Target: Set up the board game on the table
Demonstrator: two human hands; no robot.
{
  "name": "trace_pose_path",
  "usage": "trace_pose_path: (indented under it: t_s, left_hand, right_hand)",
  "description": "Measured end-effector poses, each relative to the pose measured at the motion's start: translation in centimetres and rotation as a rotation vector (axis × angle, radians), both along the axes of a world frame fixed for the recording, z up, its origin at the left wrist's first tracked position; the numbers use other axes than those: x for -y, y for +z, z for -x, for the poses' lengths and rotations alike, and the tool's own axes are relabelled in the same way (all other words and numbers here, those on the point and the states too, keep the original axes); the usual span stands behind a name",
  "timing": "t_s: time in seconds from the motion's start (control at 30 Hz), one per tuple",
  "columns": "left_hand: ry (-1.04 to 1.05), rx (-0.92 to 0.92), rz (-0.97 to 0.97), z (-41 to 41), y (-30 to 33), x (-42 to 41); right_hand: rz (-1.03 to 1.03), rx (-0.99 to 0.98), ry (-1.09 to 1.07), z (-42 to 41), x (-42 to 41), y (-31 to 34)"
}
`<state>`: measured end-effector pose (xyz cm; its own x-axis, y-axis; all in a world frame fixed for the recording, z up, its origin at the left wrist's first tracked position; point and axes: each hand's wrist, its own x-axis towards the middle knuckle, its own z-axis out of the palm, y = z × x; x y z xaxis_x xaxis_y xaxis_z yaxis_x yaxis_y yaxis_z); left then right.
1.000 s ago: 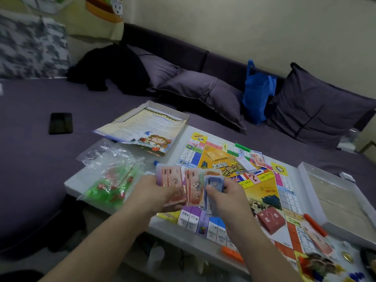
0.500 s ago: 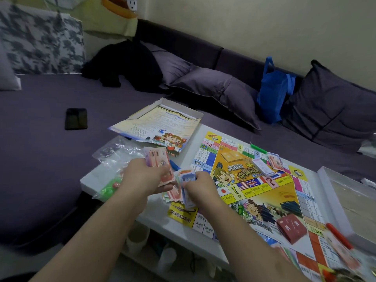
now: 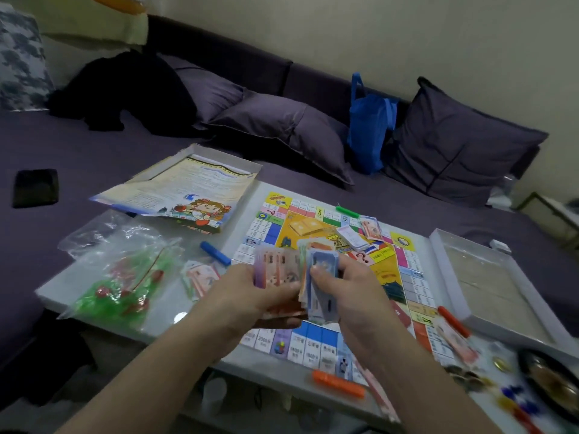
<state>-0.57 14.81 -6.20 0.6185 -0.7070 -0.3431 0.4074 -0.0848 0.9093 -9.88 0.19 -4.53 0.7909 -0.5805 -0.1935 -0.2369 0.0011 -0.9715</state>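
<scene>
The colourful game board (image 3: 388, 270) lies open on the white table (image 3: 163, 305). Over its near left part both my hands hold a fanned stack of play money (image 3: 282, 267). My left hand (image 3: 247, 292) grips the pink and red notes from below. My right hand (image 3: 347, 292) pinches the blue notes (image 3: 322, 270) with the thumb on top. A small pile of notes (image 3: 200, 277) lies on the table left of my hands. Two more note piles (image 3: 360, 233) rest on the board's far side.
A plastic bag of green and red pieces (image 3: 122, 277) lies at the table's left. The box lid with the rule sheet (image 3: 181, 189) sits behind it, the empty box tray (image 3: 488, 277) at right. Blue (image 3: 216, 253), green (image 3: 347, 212) and orange (image 3: 338, 383) clips, coins and pawns (image 3: 513, 399) lie around.
My hands rose from the table's left edge back over the board with the notes. A small pile of notes now lies on the table left of them. The camera shifted.
</scene>
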Motion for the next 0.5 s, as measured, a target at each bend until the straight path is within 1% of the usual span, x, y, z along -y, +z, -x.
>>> trace_pose_path:
  t_s: [0.07, 0.17, 0.27, 0.33, 0.4, 0.5]
  left_hand:
    - [-0.034, -0.018, 0.027, 1.2, 0.4, 1.5]
    - [-0.086, -0.006, 0.050, 2.4, 0.8, 3.5]
    - [-0.112, 0.051, 0.049, 3.5, 0.9, 5.4]
    - [-0.136, 0.056, 0.052, 4.1, 0.8, 6.4]
    - [-0.169, 0.032, 0.065, 4.7, 0.8, 7.3]
    - [-0.168, -0.090, 0.116, 5.4, 1.0, 8.5]
  right_hand:
    - [0.019, -0.010, -0.046, 1.4, 1.1, -0.3]
    - [-0.014, 0.004, -0.094, 3.2, 2.8, -0.8]
    - [-0.027, 0.025, -0.096, 4.3, 4.0, -1.3]
    - [-0.072, 0.033, -0.082, 4.9, 4.5, -1.6]
    - [-0.075, 0.029, -0.075, 5.6, 5.1, -1.8]
    - [-0.007, 0.056, -0.098, 6.8, 6.7, -2.0]
